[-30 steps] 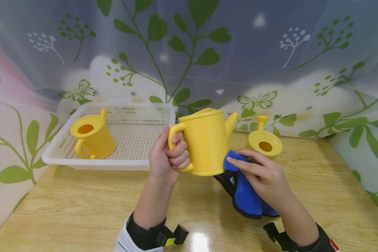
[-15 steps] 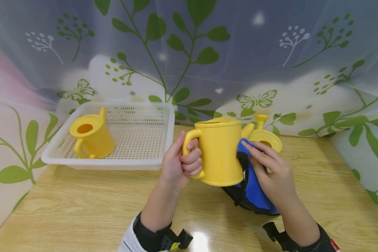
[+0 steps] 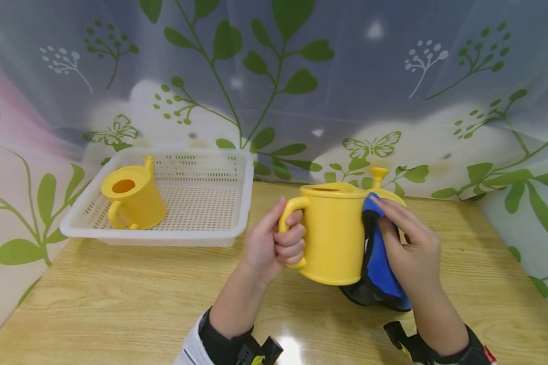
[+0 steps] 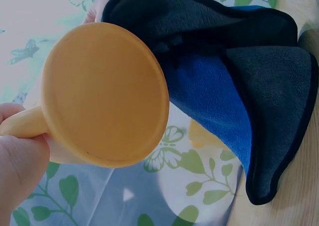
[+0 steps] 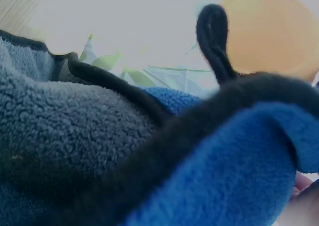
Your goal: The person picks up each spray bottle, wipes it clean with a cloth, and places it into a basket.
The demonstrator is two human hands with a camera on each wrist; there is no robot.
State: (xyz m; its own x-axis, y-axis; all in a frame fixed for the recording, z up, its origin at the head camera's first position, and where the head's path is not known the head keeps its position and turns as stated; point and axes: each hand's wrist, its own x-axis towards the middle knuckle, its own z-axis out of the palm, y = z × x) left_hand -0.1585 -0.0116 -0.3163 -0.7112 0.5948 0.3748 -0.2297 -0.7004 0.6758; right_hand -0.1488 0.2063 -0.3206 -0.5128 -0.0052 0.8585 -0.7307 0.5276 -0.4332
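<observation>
My left hand (image 3: 274,243) grips the handle of a yellow watering can (image 3: 333,235), held up above the table. Its flat round base (image 4: 104,94) faces the left wrist camera. With my right hand (image 3: 413,248) I pinch a blue and dark grey cloth (image 3: 383,268), pressing it against the can's right side near the rim. The cloth hangs down in folds, and its dark-edged layers (image 5: 75,121) fill much of the right wrist view. The can's spout is hidden behind the cloth and right hand in the head view.
A white perforated basket (image 3: 201,234) stands at the back left, with a second yellow watering can (image 3: 139,197) inside it. Behind my right hand is a third yellow can, its sprinkler spout (image 3: 379,175) showing. A patterned curtain (image 3: 274,116) backs the wooden table (image 3: 118,294).
The held can has moved right and a little down, towards my right hand. My right hand has shifted right and slid the cloth up the can's side, nearer the rim.
</observation>
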